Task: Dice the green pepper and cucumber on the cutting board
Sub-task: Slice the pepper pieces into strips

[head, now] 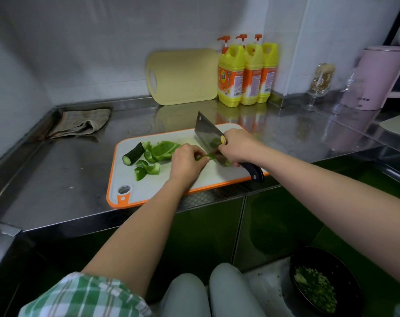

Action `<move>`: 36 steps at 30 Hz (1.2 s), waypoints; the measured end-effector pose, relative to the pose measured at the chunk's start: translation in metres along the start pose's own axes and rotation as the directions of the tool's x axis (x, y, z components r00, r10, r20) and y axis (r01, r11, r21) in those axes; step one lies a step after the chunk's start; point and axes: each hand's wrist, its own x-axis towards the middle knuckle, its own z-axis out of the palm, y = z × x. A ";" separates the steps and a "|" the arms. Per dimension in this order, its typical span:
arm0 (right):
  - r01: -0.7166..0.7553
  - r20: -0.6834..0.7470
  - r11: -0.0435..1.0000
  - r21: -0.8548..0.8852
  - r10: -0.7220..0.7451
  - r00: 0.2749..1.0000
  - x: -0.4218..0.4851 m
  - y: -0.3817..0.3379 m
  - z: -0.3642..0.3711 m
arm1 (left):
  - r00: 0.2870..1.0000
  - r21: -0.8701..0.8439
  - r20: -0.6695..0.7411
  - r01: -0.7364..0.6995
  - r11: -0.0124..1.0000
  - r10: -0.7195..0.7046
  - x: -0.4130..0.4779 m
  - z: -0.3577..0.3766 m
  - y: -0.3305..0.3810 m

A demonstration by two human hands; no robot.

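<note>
A white cutting board with an orange rim [217, 179] lies on the steel counter. A dark cucumber piece [133, 153] and several green pepper pieces [159, 152] sit on its left half. My left hand [186, 161] pinches a thin pepper strip [203, 157] against the board. My right hand [238, 147] grips the black handle of a cleaver [208, 133], whose blade stands on the board right beside the left fingertips. A few cut green bits show under the blade.
A folded cloth [80, 124] lies at the counter's back left. A yellow board [183, 76], three yellow detergent bottles [247, 72], a glass [319, 85] and a pink kettle [379, 76] line the back. On the floor at lower right is a black bowl [345, 266] of diced greens.
</note>
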 end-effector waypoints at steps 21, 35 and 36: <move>-0.027 -0.043 0.999 0.022 0.028 0.999 0.010 -0.006 0.011 | 0.999 -0.024 -0.014 -0.036 0.999 0.036 -0.002 -0.001 -0.002; -0.039 0.079 0.998 -0.056 0.043 0.996 -0.001 -0.012 0.005 | 1.000 -0.029 -0.018 -0.010 1.000 0.009 -0.003 -0.004 0.002; -0.045 0.063 0.997 -0.066 0.049 0.997 0.000 -0.013 0.008 | 1.000 -0.031 -0.017 -0.009 0.999 0.008 -0.003 -0.003 0.001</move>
